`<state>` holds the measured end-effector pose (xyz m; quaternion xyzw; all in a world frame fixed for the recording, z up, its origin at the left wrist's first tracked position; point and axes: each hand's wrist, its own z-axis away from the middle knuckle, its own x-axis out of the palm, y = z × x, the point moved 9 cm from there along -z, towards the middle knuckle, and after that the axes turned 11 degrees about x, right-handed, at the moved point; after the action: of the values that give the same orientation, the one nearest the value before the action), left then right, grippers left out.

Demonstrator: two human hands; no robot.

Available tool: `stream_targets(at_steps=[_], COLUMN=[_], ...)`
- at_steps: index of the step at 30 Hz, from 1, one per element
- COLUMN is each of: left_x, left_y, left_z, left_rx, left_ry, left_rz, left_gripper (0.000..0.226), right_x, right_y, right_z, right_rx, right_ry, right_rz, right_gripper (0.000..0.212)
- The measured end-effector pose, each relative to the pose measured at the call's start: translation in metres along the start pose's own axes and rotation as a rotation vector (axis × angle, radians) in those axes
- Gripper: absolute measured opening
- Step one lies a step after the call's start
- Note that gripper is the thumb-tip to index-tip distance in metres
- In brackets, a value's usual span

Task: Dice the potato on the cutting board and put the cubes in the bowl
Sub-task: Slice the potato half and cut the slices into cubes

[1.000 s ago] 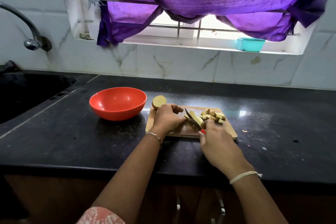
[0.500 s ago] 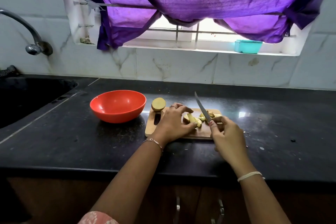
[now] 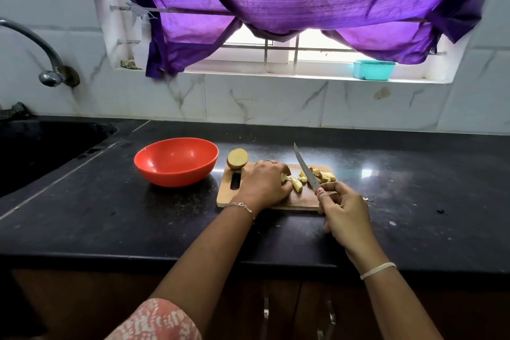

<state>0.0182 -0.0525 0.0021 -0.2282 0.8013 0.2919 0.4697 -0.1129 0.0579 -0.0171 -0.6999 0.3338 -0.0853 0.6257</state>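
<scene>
A wooden cutting board lies on the black counter, right of an empty red bowl. A half potato stands at the board's far left corner. My left hand rests on the board and its fingers hold several pale potato strips. Diced cubes are heaped at the board's far right. My right hand grips the red handle of a knife, whose blade points up and away, lifted above the strips.
A black sink with a curved tap lies at the left. A teal tub sits on the window sill under a purple curtain. Small scraps dot the counter right of the board. Cabinet handles show below the counter edge.
The knife has come up off the board, from lying low across the strips to pointing up. My left hand has opened a little and shifted right onto the strips.
</scene>
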Motion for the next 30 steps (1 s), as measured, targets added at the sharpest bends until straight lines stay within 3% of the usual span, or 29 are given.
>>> stream_targets(at_steps=[13,17,23,27,30], left_x=[-0.007,-0.010,-0.021,0.005,0.008], left_y=[-0.039,-0.046,-0.011,0.005,0.008], left_z=[-0.016,-0.018,-0.015,-0.015,-0.016], left_rx=[-0.045,-0.041,0.051,0.033,0.035], left_ry=[-0.103,-0.110,0.033,-0.145,-0.146], left_rz=[-0.109,-0.161,-0.178,-0.155,-0.166], left_gripper=[0.026,0.034,0.041,0.065,0.056], right_x=[0.002,0.002,0.002,-0.001,-0.002], right_y=[0.007,0.009,0.012,0.011,0.011], right_z=[-0.005,-0.007,-0.009,-0.008,-0.007], right_rx=[0.013,0.040,0.064,0.066,0.081], right_ry=[-0.015,-0.021,-0.019,0.009,0.013], right_rz=[-0.022,-0.042,-0.055,-0.086,-0.105], right_gripper=[0.008,0.008,0.009,0.010,0.009])
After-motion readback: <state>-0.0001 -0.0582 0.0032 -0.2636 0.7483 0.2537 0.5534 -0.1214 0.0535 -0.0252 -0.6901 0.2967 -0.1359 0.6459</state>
